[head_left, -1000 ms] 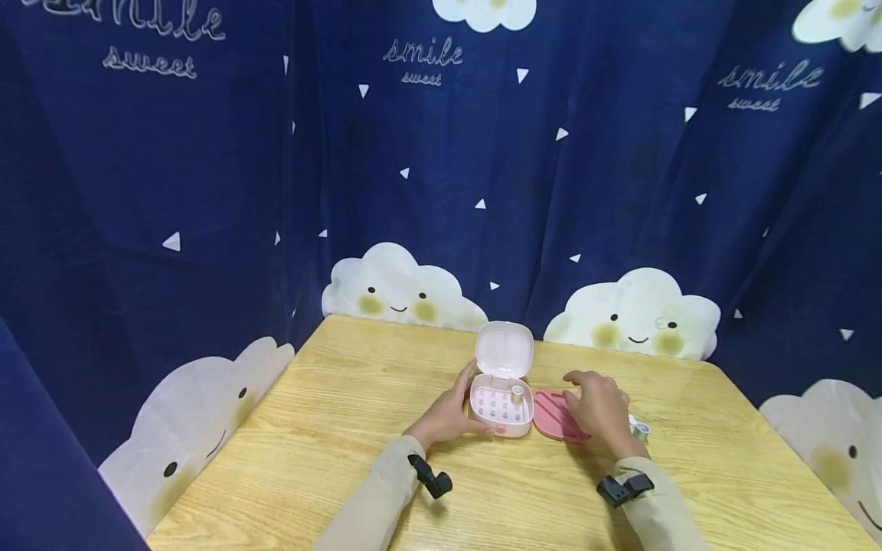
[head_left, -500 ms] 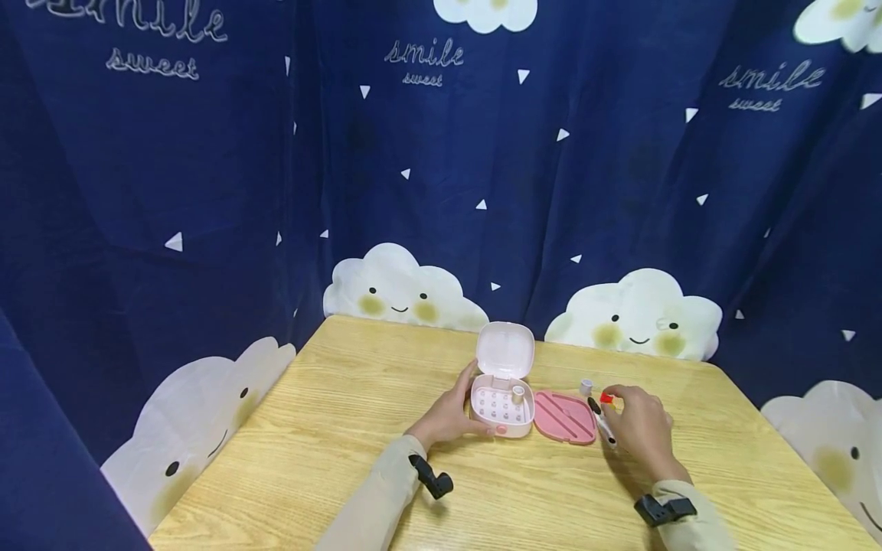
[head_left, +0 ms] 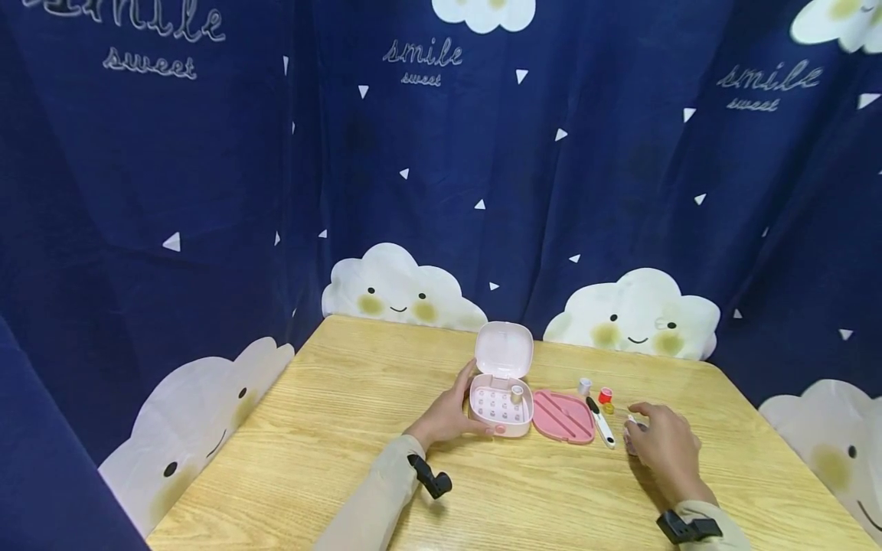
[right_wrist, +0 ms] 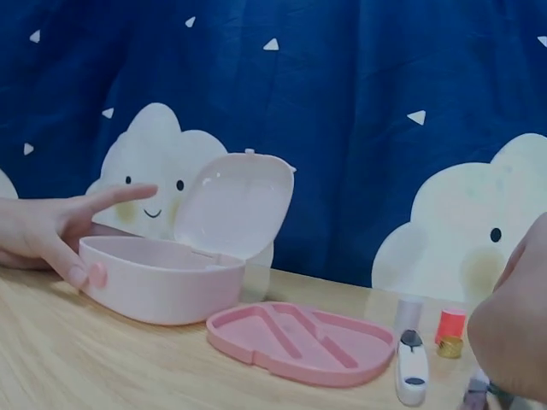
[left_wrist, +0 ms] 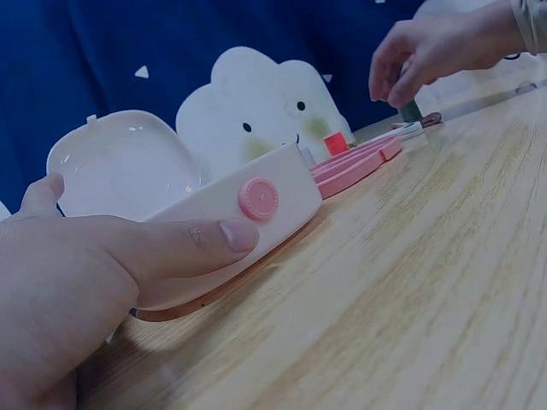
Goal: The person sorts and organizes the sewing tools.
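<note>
An open-lidded pale pink sewing box (head_left: 501, 431) stands on the table, with a beige thread spool (head_left: 517, 394) among the short pegs inside. My left hand (head_left: 448, 413) holds the box by its left side; in the left wrist view the thumb lies along its front beside the round pink button (left_wrist: 258, 199). At the far right of the small items, my right hand (head_left: 666, 448) pinches a dark green thread spool (left_wrist: 410, 111), its fingers covering most of it. Something greyish (right_wrist: 476, 393) lies right at those fingers, mostly hidden.
A pink grooved tray (head_left: 563, 417) lies right of the box. Beyond it are a white tool with a black end (head_left: 602, 423), a white spool (head_left: 585, 386), a red spool (head_left: 605, 396) and a small golden piece (head_left: 609, 409). A blue curtain (head_left: 441, 191) hangs behind the table.
My right hand has moved right, from over the pink tray past the red spool to the green spool, uncovering the tray, tool and other spools. My left hand and the box stay put.
</note>
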A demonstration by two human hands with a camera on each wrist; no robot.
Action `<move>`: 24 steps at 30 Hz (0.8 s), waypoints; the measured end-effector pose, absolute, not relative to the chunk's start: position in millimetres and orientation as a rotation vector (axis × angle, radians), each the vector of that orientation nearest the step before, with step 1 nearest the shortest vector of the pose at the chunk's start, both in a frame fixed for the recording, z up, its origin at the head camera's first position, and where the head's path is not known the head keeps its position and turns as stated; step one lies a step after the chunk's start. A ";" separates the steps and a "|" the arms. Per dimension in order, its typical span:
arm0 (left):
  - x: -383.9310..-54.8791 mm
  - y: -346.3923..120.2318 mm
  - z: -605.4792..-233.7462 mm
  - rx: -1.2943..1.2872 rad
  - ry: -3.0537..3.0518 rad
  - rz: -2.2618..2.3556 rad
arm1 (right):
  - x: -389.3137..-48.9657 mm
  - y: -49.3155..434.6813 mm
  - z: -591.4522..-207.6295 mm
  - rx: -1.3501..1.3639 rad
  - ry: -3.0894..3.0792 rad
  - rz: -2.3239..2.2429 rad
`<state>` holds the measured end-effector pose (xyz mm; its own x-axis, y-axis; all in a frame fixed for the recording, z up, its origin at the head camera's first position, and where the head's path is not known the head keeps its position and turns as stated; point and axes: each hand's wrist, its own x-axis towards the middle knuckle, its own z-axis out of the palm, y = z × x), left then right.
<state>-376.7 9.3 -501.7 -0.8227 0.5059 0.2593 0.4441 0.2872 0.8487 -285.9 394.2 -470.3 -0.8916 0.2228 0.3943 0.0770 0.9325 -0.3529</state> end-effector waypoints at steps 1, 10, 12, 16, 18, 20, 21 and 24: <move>-376.6 9.4 -501.7 0.913 2.471 1.600 | -285.2 396.1 -471.5 -0.226 -2.657 0.458; -376.6 9.8 -502.3 0.935 2.484 1.589 | -281.1 405.1 -481.3 -0.230 -2.676 0.446; -376.7 9.5 -502.8 0.931 2.479 1.586 | -280.6 405.3 -482.7 -0.234 -2.677 0.445; -377.3 9.0 -502.2 0.923 2.462 1.595 | -280.3 405.4 -483.5 -0.256 -2.679 0.456; -377.9 9.2 -501.9 0.926 2.467 1.595 | -280.6 405.3 -483.7 -0.266 -2.676 0.460; -378.3 9.5 -501.8 0.927 2.479 1.586 | -280.9 405.2 -484.3 -0.271 -2.672 0.459; -378.3 9.6 -501.9 0.925 2.486 1.582 | -280.9 405.2 -484.7 -0.273 -2.670 0.457; -378.2 9.8 -503.0 0.916 2.493 1.580 | -280.5 404.6 -486.3 -0.276 -2.659 0.448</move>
<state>-378.2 9.8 -503.0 -0.8229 0.5044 0.2614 0.4517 0.3019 0.8395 -280.5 404.6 -486.3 -0.8888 0.2594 0.3779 0.1213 0.9281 -0.3520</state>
